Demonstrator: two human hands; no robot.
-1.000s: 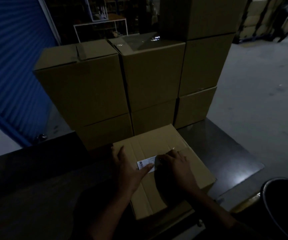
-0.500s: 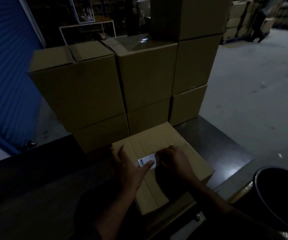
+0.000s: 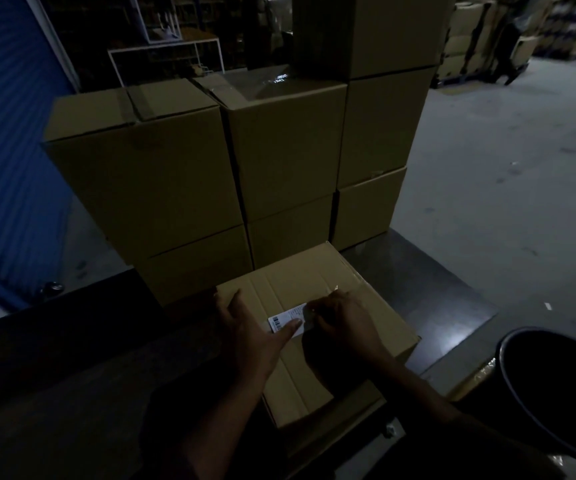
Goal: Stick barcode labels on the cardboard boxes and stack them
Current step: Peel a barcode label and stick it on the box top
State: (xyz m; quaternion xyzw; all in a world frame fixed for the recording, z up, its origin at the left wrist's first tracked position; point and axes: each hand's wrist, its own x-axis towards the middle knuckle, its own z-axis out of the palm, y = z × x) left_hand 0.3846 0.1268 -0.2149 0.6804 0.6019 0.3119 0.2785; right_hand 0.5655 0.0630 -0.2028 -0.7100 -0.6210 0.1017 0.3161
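Note:
A closed cardboard box (image 3: pixel 300 282) lies on the dark table in front of me. A white barcode label (image 3: pixel 285 319) rests on its top face. My left hand (image 3: pixel 248 334) lies flat on the box, its thumb pressing the label's near edge. My right hand (image 3: pixel 345 323) has its fingers curled at the label's right end; whether it pinches the label or a backing strip is too dark to tell. Behind the box stands a stack of cardboard boxes (image 3: pixel 162 174), three columns wide.
The dark table (image 3: pixel 435 306) ends to the right at a grey concrete floor. A black round bin (image 3: pixel 556 393) stands at the lower right. A blue shutter (image 3: pixel 6 150) fills the left. More boxes on pallets (image 3: pixel 470 39) and a white metal frame (image 3: pixel 165 57) sit far back.
Both hands stay on the label; the right fingers have shifted slightly along its right end. The view has drifted a little.

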